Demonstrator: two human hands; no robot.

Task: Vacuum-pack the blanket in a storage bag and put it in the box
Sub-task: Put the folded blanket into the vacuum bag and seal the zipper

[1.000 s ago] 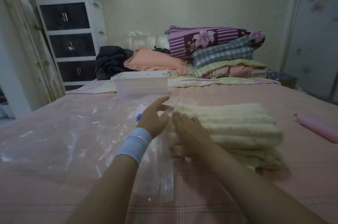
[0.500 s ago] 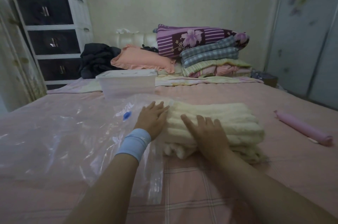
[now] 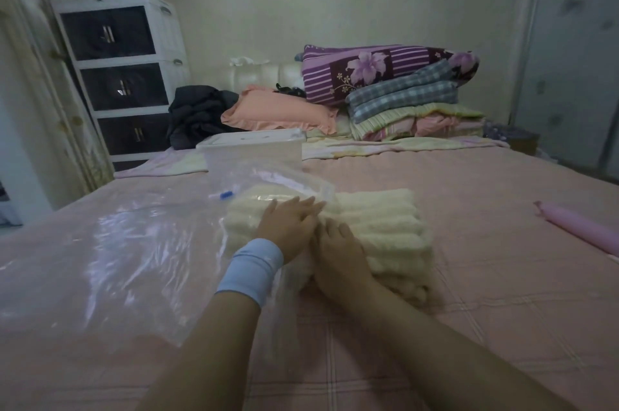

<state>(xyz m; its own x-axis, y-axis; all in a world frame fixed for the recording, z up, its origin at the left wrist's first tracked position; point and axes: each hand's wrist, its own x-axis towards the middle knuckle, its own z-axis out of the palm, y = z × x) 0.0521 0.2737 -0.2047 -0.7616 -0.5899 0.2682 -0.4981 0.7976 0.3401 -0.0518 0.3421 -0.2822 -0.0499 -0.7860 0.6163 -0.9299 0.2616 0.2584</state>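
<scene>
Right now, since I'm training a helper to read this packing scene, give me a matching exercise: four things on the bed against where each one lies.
Things:
1. folded cream fleece blanket
2. clear plastic storage bag
3. translucent lidded plastic box
4. pink cylindrical roll

Places:
A. alone at the far right of the pink bed
B. behind the bag, lid on
C. left end inside the bag's mouth
D. spread flat on the left side

Pairs: 1-C, 2-D, 3-B, 4-A.

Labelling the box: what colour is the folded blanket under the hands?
The blanket is cream, with ribbed rows; the head view shows it.
</scene>
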